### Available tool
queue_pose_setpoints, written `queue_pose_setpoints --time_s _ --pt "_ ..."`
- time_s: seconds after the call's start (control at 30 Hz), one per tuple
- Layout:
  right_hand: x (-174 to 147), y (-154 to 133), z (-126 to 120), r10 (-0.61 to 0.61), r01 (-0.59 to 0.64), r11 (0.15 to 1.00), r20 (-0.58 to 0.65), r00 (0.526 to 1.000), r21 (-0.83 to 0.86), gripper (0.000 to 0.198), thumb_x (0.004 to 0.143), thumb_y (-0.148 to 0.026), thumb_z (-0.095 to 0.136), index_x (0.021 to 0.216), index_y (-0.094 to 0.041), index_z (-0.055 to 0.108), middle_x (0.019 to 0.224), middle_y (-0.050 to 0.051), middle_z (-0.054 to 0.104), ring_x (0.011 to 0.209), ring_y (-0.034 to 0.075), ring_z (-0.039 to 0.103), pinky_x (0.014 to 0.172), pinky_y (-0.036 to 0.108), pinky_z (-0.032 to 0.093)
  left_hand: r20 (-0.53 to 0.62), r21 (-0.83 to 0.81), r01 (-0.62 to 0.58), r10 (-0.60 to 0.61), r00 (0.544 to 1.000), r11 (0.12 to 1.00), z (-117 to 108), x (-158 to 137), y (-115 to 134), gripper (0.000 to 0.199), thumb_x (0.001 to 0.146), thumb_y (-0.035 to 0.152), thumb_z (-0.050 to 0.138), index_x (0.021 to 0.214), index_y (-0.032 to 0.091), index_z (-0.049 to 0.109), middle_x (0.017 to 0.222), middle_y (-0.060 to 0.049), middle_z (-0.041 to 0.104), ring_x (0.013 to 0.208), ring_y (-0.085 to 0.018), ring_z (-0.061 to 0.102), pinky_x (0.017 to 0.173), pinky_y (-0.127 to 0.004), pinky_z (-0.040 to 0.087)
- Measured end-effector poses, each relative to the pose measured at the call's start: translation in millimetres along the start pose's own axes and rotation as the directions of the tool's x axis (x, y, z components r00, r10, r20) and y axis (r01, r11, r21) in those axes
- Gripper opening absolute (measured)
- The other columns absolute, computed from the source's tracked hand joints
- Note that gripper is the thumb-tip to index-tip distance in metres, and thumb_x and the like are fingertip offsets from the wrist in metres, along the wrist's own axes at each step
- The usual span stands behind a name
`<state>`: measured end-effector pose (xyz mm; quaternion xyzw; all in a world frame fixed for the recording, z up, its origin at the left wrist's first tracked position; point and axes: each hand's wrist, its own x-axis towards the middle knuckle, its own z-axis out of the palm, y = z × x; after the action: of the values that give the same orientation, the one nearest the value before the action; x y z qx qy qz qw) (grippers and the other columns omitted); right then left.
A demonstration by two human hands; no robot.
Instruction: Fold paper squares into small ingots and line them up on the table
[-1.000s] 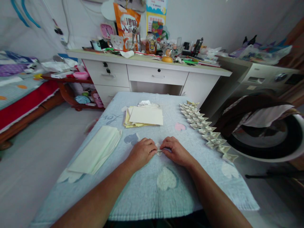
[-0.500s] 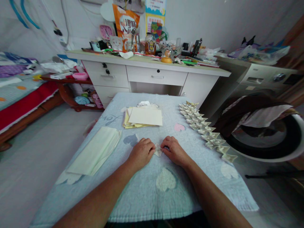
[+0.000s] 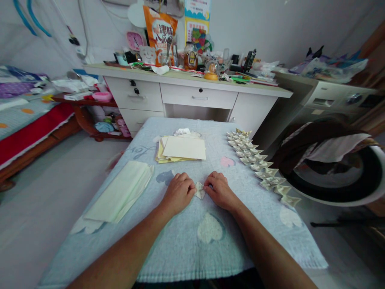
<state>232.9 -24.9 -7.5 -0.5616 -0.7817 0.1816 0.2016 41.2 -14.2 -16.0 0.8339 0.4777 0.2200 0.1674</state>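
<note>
Room between right hand and folded papers

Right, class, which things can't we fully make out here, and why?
All in the head view:
Small paper: left hand and right hand cover its sides; its creases are too small to tell.
Cream sheets: the top one hides most of those below.
Poster: cut off by the top edge.
Washing machine: cloth hides much of its drum.

Just one head cam, close above the near side of the counter, facing forward and down toward the wall; far right's kinda blurry, hard to tell.
</note>
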Motion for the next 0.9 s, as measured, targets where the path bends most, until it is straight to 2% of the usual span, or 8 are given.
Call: queue_pose_setpoints --time_s 0.2,0.5,0.7,0.9 --pt "-0.1 0.7 0.2 0.012 -0.012 1.000 0.004 1.000 -0.006 0.009 0.086 -0.022 0.058 0.081 -0.018 0.064 0.091 0.004 0.054 0.090 0.018 0.045 0.082 0.031 0.033 -0.007 -0.028 0.041 -0.041 0.999 0.999 0.4 1.0 -1.9 0.010 0.078 0.025 0.064 0.071 0.019 0.061 0.083 -0.003 0.054 0.086 -0.019 0.051 0.080 -0.032 0.039" --pt "2.3 2.3 2.5 0.039 -0.039 0.999 -0.001 0.999 -0.021 0.008 0.085 -0.022 0.060 0.080 -0.018 0.064 0.090 0.004 0.055 0.089 0.018 0.046 0.080 0.030 0.032 -0.001 -0.036 0.035 -0.035 0.999 0.999 -1.3 2.0 -2.4 0.010 0.077 0.024 0.064 0.070 0.019 0.062 0.082 -0.003 0.054 0.086 -0.019 0.051 0.080 -0.032 0.040" --pt "3.2 -0.8 5.1 0.065 -0.066 0.996 -0.009 0.998 -0.063 0.012 0.086 -0.023 0.057 0.078 -0.018 0.064 0.090 0.005 0.055 0.088 0.018 0.046 0.079 0.031 0.031 0.017 -0.017 0.008 -0.008 1.000 1.000 -3.8 1.2 -0.3 0.016 0.084 0.021 0.053 0.072 0.018 0.064 0.082 -0.004 0.055 0.085 -0.019 0.051 0.079 -0.032 0.040" --pt "3.1 -2.0 6.2 0.082 -0.084 0.991 -0.026 0.996 -0.102 0.016 0.088 -0.027 0.056 0.077 -0.018 0.063 0.090 0.005 0.055 0.088 0.019 0.045 0.076 0.032 0.029 -0.010 0.030 0.021 -0.021 1.000 0.999 -1.4 0.7 0.9 0.016 0.084 0.018 0.052 0.072 0.018 0.062 0.082 -0.004 0.055 0.085 -0.019 0.050 0.079 -0.032 0.039"
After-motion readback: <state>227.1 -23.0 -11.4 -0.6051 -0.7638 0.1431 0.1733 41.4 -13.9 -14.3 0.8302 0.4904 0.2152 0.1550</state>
